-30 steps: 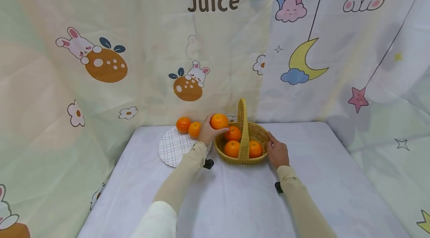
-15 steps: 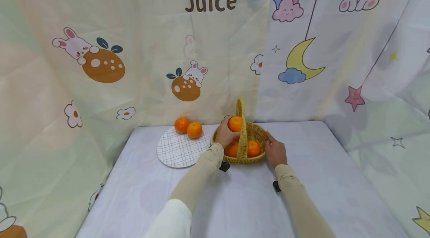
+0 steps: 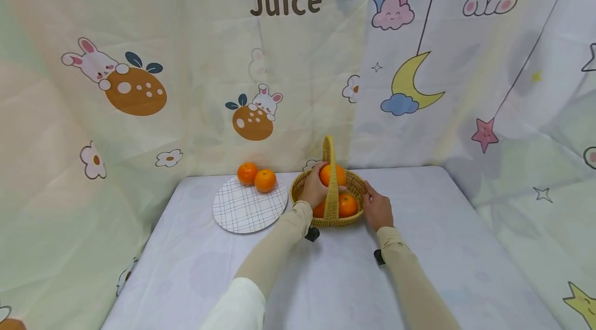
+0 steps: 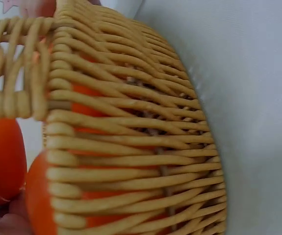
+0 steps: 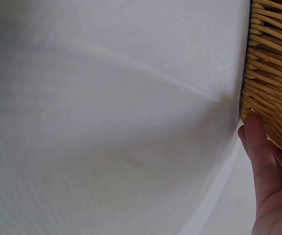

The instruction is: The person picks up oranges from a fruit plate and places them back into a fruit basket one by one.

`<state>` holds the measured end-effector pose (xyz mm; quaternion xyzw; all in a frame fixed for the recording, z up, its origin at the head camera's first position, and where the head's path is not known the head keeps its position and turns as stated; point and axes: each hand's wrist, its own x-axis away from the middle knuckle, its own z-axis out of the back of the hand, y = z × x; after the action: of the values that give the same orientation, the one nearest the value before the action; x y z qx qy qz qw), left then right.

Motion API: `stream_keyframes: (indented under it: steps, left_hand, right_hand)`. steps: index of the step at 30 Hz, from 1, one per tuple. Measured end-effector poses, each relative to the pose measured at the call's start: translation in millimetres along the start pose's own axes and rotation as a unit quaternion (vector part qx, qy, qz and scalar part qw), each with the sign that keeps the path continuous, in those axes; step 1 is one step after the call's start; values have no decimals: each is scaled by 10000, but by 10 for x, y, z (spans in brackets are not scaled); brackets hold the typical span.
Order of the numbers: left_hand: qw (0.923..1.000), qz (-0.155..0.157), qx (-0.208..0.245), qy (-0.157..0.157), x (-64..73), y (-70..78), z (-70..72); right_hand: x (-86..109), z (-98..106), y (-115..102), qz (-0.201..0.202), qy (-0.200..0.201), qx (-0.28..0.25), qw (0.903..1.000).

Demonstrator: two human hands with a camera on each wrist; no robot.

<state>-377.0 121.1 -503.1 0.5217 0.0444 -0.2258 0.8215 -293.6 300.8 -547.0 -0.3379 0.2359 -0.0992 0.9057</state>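
Note:
My left hand [image 3: 314, 189] reaches into a yellow wicker basket [image 3: 344, 222] and holds an orange [image 3: 341, 176] behind the arched handle [image 3: 331, 200]. Two other oranges show in the basket, one orange [image 3: 347, 206] right of the handle and one orange [image 3: 318, 210] partly hidden by my left hand. At the basket's right side, my right hand [image 3: 378, 211] grips the rim. Its fingers [image 5: 261, 152] lie against the woven wall in the right wrist view. The left wrist view shows the weave close up, with the held orange [image 4: 1, 161] beside the handle.
Left of the basket lies a round white plate [image 3: 247, 213] with a grid pattern. Two oranges, one orange [image 3: 247, 173] and another orange [image 3: 265, 180], sit at its back edge. A printed cloth backdrop [image 3: 298, 61] hangs behind the white-covered table [image 3: 335, 278].
My left hand has carried the orange rightward from over the basket's left edge and down into the basket behind the handle. My right hand has stayed at the rim.

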Motion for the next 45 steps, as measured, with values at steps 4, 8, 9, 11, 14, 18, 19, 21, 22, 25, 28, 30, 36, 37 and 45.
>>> stream_keyframes:
  steps: [4, 8, 9, 11, 14, 18, 19, 21, 22, 25, 28, 30, 36, 37, 45]
  left_hand:
    - [9999, 39, -139, 1, 5, -17, -19]
    - [9979, -125, -635, -38, -12, 4, -30]
    - [9969, -182, -761, -66, -18, 8, -32]
    - [9953, -283, -918, -147, -28, 14, -39]
    - [9949, -283, -932, -265, -30, 7, -60]
    - [9959, -240, -815, -309, -27, -4, -91]
    - [9961, -215, -797, -323, -27, -2, -93]
    - [9965, -108, -734, -378, -33, 1, -99]
    - [9966, -42, -707, -414, -36, 3, -100]
    - [9962, 105, -680, -534, -53, 8, -105]
    - [9958, 135, -662, -622, -56, 5, -112]
    - [9955, 33, -703, -639, -52, -3, -112]
    - [9885, -525, -1215, -727, -53, -40, -124]
    - [9880, -492, -1252, -761, -60, -47, -134]
    - [9878, -766, -1188, -645, -175, -12, -162]
  right_hand:
    - [4, 2, -2, -13, -16, 22, 10000]
    - [15, -1, -4, -45, -5, 54, 10000]
    - [17, -4, 0, -51, 11, 72, 10000]
    - [22, -12, 10, -34, 11, 123, 9999]
    - [22, -26, 30, -35, 11, 102, 9999]
    - [11, -33, 59, -61, -1, 19, 10000]
    - [9, -30, 59, -66, -8, 14, 10000]
    - [5, -22, 62, -81, -23, 2, 10000]
    - [3, -21, 64, -95, -16, -6, 10000]
    - [6, -28, 79, -111, 8, 3, 9999]
    - [17, -58, 104, -157, 30, 20, 9999]
    - [29, -77, 103, -193, -29, -2, 9998]
    - [49, -101, 55, -165, -132, -35, 9998]
    - [45, -98, 50, -124, -88, -2, 9999]
    - [-17, -37, 40, 23, 115, 136, 9998]
